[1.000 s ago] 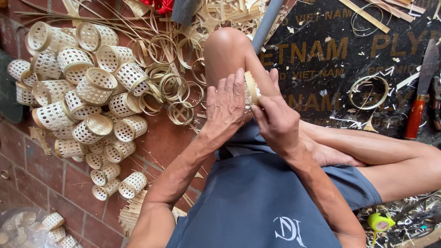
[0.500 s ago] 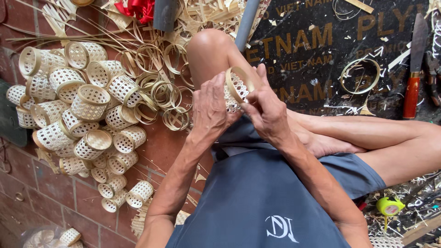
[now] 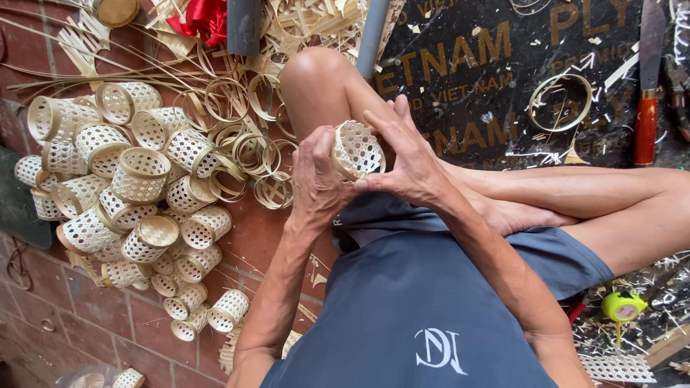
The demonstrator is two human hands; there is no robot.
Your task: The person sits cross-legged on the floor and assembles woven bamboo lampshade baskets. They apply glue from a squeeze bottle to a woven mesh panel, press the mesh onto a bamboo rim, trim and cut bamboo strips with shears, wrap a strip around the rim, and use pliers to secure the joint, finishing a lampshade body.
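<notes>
I sit cross-legged on a tiled floor, my bent knee raised in front of me. Both hands hold a small woven bamboo basket just above my lap. My left hand grips its left side and rim. On the right side, my right hand spreads its fingers over the basket's lattice bottom. The basket lies on its side, bottom facing me.
A heap of several finished small woven baskets lies on the floor to the left. Loose bamboo rings and strips lie beyond it. A dark printed board carries a bamboo hoop and a red-handled knife. A yellow tape measure sits at right.
The basket has been turned and lifted between my hands, so its lattice bottom now faces me. The view has shifted slightly.
</notes>
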